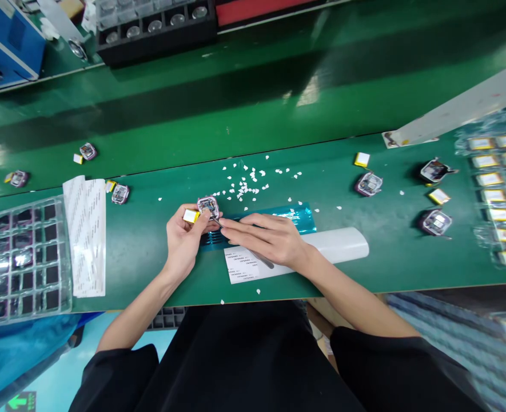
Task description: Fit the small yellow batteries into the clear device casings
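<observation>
My left hand [185, 233] grips a small rounded-square device housing [208, 205] whose circuit board faces up. A yellow-edged battery [191, 216] hangs beside the housing, against the fingers of the same hand. My right hand [274, 237] is closed on a pair of tweezers [261, 257]; their tips reach the near edge of the housing. Exactly what the tips touch is too small to tell. Under the hands lie a shiny blue film strip [299, 217] and a curled white sheet [342, 244] with a printed backing.
Small white paper bits [244, 187] are scattered behind my hands. More housings with batteries lie right [369, 183] and left [120, 194]. A clear compartment tray [27, 260] and white printed strips [90, 237] are at left; a battery tray [499, 197] is far right.
</observation>
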Demonstrator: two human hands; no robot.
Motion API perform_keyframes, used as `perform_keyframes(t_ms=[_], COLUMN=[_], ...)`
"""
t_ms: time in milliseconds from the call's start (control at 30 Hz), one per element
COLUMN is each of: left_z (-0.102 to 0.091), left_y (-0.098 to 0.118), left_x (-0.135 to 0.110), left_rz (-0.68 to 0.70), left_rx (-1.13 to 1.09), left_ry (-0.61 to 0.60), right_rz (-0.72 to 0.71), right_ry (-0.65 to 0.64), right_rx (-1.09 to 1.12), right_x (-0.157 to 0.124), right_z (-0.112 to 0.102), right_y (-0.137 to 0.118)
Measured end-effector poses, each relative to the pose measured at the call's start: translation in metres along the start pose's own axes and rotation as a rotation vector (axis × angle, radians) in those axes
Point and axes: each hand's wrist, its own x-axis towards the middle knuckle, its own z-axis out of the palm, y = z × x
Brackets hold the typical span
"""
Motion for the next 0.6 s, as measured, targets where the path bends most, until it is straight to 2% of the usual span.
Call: perform_keyframes(t_ms=[200,300,367,467,533,600], left_z=[-0.003,-0.007,-0.010,-0.019,-0.030,-0.045], left_y=[-0.005,-0.006,-0.004,0.009,0.023,0.037], left_x=[-0.001,0.008,0.029,0.080,0.115,0.136], left_rz=[0.074,0.097,0.139,0.250,0.313,0.396], left_rx=[0.078,0.154,0.263,0.473,0.639,0.867], left_ry=[0.033,-0.011,-0.046,-0.002,0.155,0.305], right_rz=[0.074,0.071,0.071,0.073,0.063,0.047], right_ry=[0.036,0.029,0.037,0.054,0.055,0.048], right_rx=[0.057,0.053,0.034,0.017,0.024,0.025], right_x=[-0.001,-0.002,-0.004,-0.006,-0.005,-0.003], right_z=[0.002,0.000,-0.001,-0.002,-0.002,-0.002], right_y=[-0.002,-0.001,-0.001,-0.001,-0.001,-0.002])
